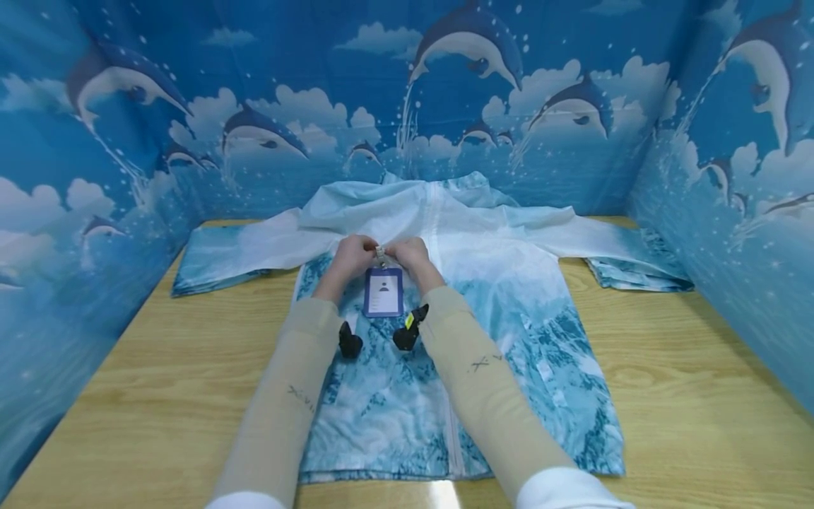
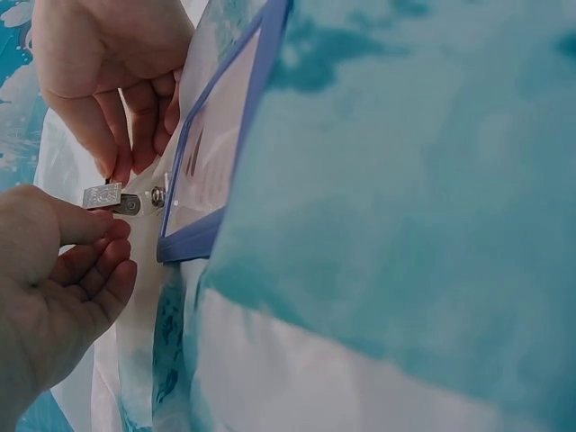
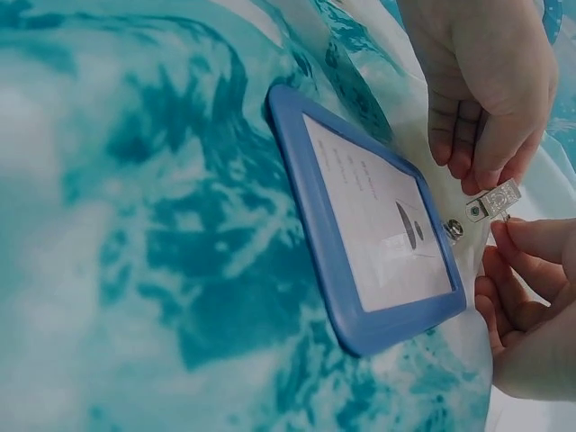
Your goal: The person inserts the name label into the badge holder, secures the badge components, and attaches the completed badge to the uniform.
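Observation:
A blue-framed ID badge [image 1: 384, 292] lies on a teal and white zip-up jacket [image 1: 509, 304], its printed card showing a person icon. A clear strap with a metal snap joins it to a silver badge clip [image 2: 103, 195] at its top end. My left hand [image 1: 353, 258] holds the clip from the left side, thumb and forefinger at its edge. From the other side my right hand [image 1: 410, 256] pinches the clip's edge with its fingertips, seen close up in the right wrist view. White jacket fabric lies right under the clip; its contact with the clip's mouth is hidden.
The jacket is spread on a wooden table [image 1: 661, 367], with its sleeves [image 1: 222, 254] stretched out to both sides. Its zip runs down the middle, right of the badge. Dolphin-print cloth walls [image 1: 356, 63] enclose the back and both sides.

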{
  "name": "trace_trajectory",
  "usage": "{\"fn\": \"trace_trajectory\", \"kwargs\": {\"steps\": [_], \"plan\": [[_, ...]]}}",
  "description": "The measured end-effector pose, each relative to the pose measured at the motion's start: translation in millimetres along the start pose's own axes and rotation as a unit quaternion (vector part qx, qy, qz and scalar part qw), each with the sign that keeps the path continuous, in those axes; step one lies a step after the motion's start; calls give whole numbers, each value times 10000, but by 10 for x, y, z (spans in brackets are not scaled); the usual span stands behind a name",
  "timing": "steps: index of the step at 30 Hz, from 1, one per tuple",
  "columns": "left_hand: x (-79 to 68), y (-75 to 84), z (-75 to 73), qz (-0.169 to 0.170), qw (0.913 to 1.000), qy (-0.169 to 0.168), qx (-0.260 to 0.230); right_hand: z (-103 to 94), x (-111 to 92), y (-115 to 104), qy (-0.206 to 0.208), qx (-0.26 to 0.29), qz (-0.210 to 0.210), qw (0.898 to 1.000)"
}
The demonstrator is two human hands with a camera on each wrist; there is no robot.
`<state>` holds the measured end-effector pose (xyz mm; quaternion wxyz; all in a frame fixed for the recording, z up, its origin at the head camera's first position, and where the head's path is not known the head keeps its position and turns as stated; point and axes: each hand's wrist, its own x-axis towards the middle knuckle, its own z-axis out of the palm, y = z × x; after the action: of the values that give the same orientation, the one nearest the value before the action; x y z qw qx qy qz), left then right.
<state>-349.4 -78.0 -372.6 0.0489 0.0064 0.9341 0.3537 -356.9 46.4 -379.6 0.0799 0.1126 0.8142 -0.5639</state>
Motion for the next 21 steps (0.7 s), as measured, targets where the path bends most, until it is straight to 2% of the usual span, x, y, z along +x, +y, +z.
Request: {"fn": "trace_trajectory", "kwargs": {"steps": [8, 15, 21], "plan": [[7, -8, 4, -74, 9999, 69, 6, -20, 3, 9, -253, 91, -203, 9994], [32, -12, 25, -244, 9996, 109, 118, -88, 5, -10, -411, -872, -356, 9947], [30, -10, -15, -507, 9977, 201, 395, -195, 13, -14, -375, -1092, -571, 9917]]}}
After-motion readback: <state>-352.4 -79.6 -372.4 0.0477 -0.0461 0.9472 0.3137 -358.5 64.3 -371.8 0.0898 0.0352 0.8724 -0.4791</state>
